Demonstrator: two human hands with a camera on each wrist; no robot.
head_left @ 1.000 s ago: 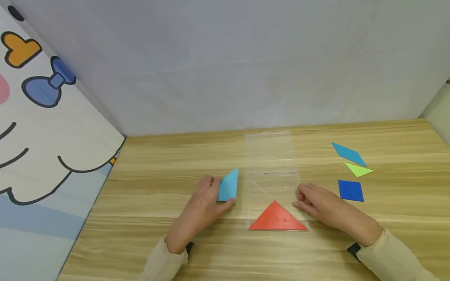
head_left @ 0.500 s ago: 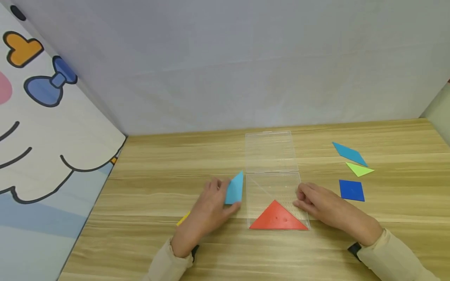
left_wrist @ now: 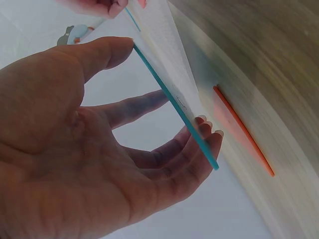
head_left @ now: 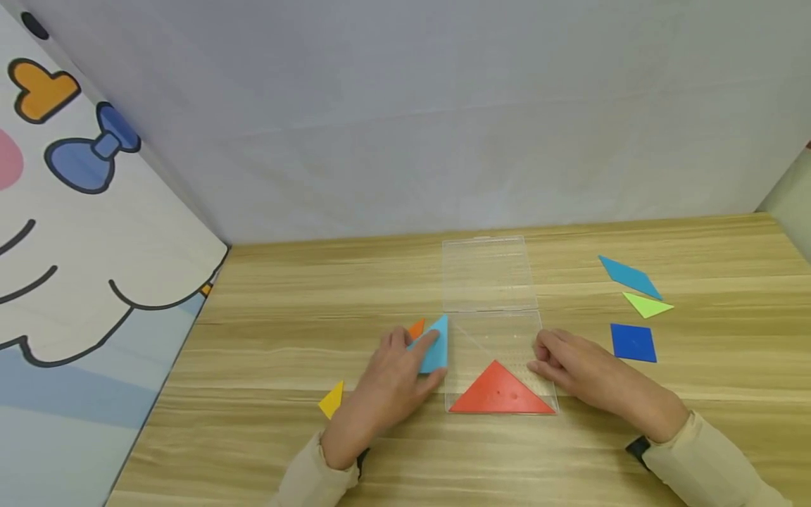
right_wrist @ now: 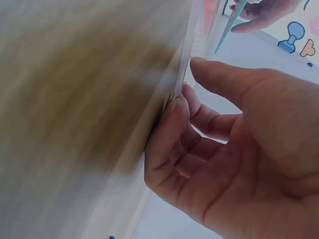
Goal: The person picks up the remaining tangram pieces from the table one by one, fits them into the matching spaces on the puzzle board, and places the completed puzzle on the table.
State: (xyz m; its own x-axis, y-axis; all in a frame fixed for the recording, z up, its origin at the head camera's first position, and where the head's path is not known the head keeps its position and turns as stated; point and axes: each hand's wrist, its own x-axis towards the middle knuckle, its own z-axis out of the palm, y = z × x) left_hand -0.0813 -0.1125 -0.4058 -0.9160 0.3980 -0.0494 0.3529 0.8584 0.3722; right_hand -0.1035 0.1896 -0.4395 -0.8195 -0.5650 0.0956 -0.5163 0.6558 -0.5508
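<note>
In my left hand [head_left: 395, 387] is a light blue tangram piece [head_left: 438, 352], gripped by its edges between thumb and fingers. The left wrist view shows this piece [left_wrist: 174, 102] edge-on, raised and tilted above the table; in the head view its left part is hidden by my fingers. It reaches the left wall of an open clear plastic box [head_left: 465, 334]. Inside, along the near edge, lies a red triangle [head_left: 500, 394]. My right hand [head_left: 579, 370] holds the box's right edge, with its fingers curled and its thumb at the rim.
An orange piece [head_left: 416, 328] lies partly hidden behind my left hand, and a yellow piece [head_left: 331, 400] lies left of that wrist. To the right are a blue parallelogram [head_left: 630, 277], a lime triangle [head_left: 646, 305] and a dark blue square [head_left: 633, 343]. The box's lid [head_left: 484, 274] lies folded back.
My left hand has carried the light blue piece rightward to the box's left wall. The orange and yellow pieces have come into sight behind it. My right hand stays put.
</note>
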